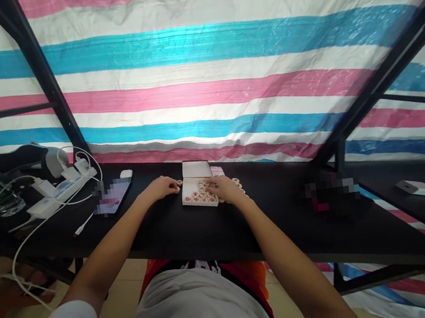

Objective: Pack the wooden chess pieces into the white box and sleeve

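Observation:
An open white box (200, 204) lies on the black table, with round white Chinese chess pieces (202, 193) marked in red inside; its left upper part shows bare bottom. The box lid (196, 169) stands behind it. My right hand (225, 188) reaches over the box's right side, fingertips closed on a piece among the others. More pieces (236, 181) lie beyond and under this hand, right of the box. Left of the box, my left hand (164, 187) is closed, its fingertips at a small white edge that looks like a piece. Another piece (179, 182) lies beside those fingertips.
A phone (118, 196), a white charger (126, 174) and a power strip (58, 196) with cables are at the left, near a plastic bottle (6, 201). A white block (417, 188) lies far right. Black metal posts and striped sheeting (204, 92) stand behind the table.

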A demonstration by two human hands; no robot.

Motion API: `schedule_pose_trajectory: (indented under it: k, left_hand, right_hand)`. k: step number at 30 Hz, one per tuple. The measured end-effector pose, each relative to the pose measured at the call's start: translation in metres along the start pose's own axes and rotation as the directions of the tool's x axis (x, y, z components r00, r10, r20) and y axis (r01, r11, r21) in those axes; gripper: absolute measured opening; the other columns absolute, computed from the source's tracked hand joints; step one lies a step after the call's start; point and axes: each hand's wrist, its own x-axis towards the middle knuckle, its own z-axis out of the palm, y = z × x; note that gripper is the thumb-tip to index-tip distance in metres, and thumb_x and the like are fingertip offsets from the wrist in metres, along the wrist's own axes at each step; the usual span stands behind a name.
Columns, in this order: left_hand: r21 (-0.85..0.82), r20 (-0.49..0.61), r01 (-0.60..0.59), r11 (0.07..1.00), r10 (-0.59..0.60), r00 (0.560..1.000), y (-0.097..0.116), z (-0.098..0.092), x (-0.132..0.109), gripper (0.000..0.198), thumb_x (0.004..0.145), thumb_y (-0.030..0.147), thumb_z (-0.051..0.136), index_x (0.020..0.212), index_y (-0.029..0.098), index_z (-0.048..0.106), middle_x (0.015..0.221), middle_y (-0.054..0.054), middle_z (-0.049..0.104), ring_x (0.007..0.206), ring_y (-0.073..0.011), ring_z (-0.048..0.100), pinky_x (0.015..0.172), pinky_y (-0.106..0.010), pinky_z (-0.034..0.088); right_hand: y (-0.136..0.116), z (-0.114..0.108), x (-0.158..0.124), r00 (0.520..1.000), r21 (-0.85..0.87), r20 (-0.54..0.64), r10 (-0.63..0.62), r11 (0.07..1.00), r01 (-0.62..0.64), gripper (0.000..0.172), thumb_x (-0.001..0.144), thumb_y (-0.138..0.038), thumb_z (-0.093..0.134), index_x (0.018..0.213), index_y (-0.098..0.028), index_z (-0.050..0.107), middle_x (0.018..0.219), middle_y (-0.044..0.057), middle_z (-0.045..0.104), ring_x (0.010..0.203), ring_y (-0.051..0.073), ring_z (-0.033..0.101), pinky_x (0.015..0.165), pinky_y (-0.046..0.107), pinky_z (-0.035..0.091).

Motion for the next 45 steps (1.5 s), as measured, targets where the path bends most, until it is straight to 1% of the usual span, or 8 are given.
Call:
schedule_pose_trajectory:
  k: [5,14,18,23,30,35,40,45]
  left_hand:
    - [0.104,0.077,-0.067,0.992,0.059,0.995,-0.001,-0.001,0.002,0.025,0.073,0.032,0.059,0.092,0.023,0.073,0.094,-0.003,0.068,0.084,-0.019,0.062,0.072,-0.021,0.041]
    - [0.002,0.103,-0.075,0.997,0.074,0.992,0.01,-0.003,-0.006,0.032,0.082,0.036,0.05,0.104,0.02,0.068,0.098,-0.003,0.07,0.085,-0.0186,0.062,0.073,-0.021,0.042]
    - [-0.002,0.093,-0.087,0.996,0.086,0.992,0.011,-0.006,-0.007,0.031,0.084,0.038,0.046,0.095,0.019,0.068,0.09,-0.003,0.07,0.08,-0.018,0.062,0.069,-0.021,0.041]
    - [0.091,0.224,-0.056,0.994,0.035,0.974,0.015,-0.009,-0.007,0.022,0.078,0.033,0.052,0.082,0.019,0.068,0.082,-0.002,0.068,0.075,-0.018,0.06,0.066,-0.023,0.04]
    - [0.129,0.258,-0.031,0.991,-0.003,0.966,0.023,-0.012,-0.011,0.02,0.078,0.033,0.052,0.078,0.02,0.067,0.079,-0.002,0.065,0.075,-0.0179,0.058,0.066,-0.024,0.038]
    - [-0.028,0.291,-0.032,0.999,0.039,0.956,0.012,-0.009,-0.009,0.022,0.075,0.037,0.056,0.071,0.018,0.064,0.069,0.0,0.062,0.063,-0.0142,0.054,0.059,-0.023,0.036]
    - [-0.149,0.278,-0.031,0.988,0.072,0.958,0.0,-0.01,-0.006,0.03,0.075,0.044,0.055,0.067,0.016,0.064,0.063,0.001,0.058,0.06,-0.0131,0.051,0.057,-0.023,0.035]
    - [-0.362,0.061,-0.008,0.932,0.033,0.998,0.01,-0.014,-0.006,0.037,0.079,0.048,0.051,0.076,0.014,0.065,0.069,-0.001,0.061,0.061,-0.0127,0.052,0.056,-0.023,0.037]
  right_hand:
    - [0.0,-0.002,0.0,1.0,0.001,-0.009,-0.03,1.0,0.03,0.024,0.083,-0.026,0.054,0.101,-0.02,0.069,0.094,0.009,0.068,0.087,0.021,0.06,0.079,0.029,0.043]
    - [0.0,-0.002,-0.001,1.0,-0.031,0.022,-0.01,0.999,0.01,0.027,0.086,-0.02,0.05,0.107,-0.019,0.066,0.099,0.006,0.068,0.094,0.018,0.058,0.085,0.026,0.04]
    - [-0.006,-0.002,0.0,0.999,-0.107,-0.013,0.032,0.994,-0.033,0.026,0.087,-0.023,0.049,0.107,-0.02,0.066,0.1,0.007,0.066,0.095,0.018,0.057,0.086,0.027,0.04]
    - [-0.02,0.005,0.005,0.99,-0.216,-0.128,0.058,0.973,-0.085,0.031,0.088,-0.039,0.047,0.102,-0.02,0.067,0.104,0.009,0.063,0.102,0.023,0.053,0.088,0.032,0.038]
    - [-0.021,0.016,0.019,0.989,-0.226,-0.055,0.14,0.963,-0.149,0.035,0.082,-0.047,0.052,0.098,-0.021,0.07,0.117,0.01,0.058,0.109,0.024,0.048,0.094,0.034,0.034]
    - [-0.028,0.017,0.021,0.992,-0.201,-0.062,0.112,0.972,-0.123,0.036,0.082,-0.049,0.051,0.093,-0.022,0.072,0.118,0.011,0.057,0.11,0.026,0.047,0.093,0.035,0.035]
    - [-0.036,0.017,0.026,0.993,-0.215,-0.023,0.117,0.969,-0.119,0.027,0.078,-0.035,0.056,0.094,-0.017,0.069,0.116,0.012,0.058,0.107,0.027,0.049,0.09,0.037,0.037]
    - [-0.051,0.011,0.025,0.997,-0.143,-0.054,-0.058,0.988,0.05,0.026,0.074,-0.027,0.06,0.096,-0.013,0.063,0.109,0.014,0.06,0.104,0.024,0.051,0.09,0.034,0.038]
